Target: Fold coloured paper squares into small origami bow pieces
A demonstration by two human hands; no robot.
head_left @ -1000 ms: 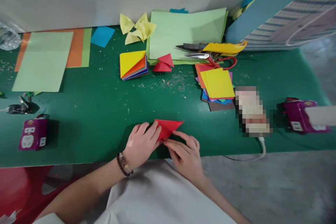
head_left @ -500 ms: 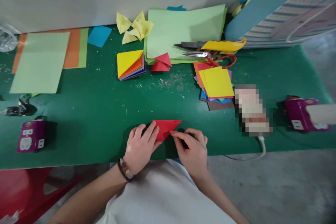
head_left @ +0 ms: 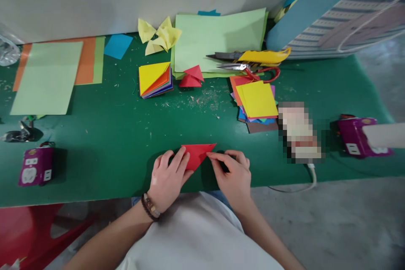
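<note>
A folded piece of red paper [head_left: 196, 156] lies near the table's front edge, with a straight top edge and a point at the right. My left hand [head_left: 169, 175] holds it down, fingers over its left side and the thumb at the lower edge. A bracelet is on that wrist. The thumb and forefinger of my right hand [head_left: 232, 173] are pinched together at the paper's slanted right edge, just below the pointed corner. Farther back lie folded red paper pieces [head_left: 191, 77] and a stack of folded coloured papers [head_left: 155, 79].
The green table [head_left: 110, 135] also holds loose coloured squares [head_left: 257, 100], scissors [head_left: 270, 75], a yellow-handled cutter [head_left: 264, 56], large pale green sheets [head_left: 218, 38], yellow folded pieces [head_left: 164, 36], a blurred phone-like object [head_left: 300, 130] on a cable, and purple boxes [head_left: 36, 166] at both sides.
My right fingertips have slid up along the paper's slanted edge towards its right corner. My left hand stays on the paper. The whole view has shifted slightly.
</note>
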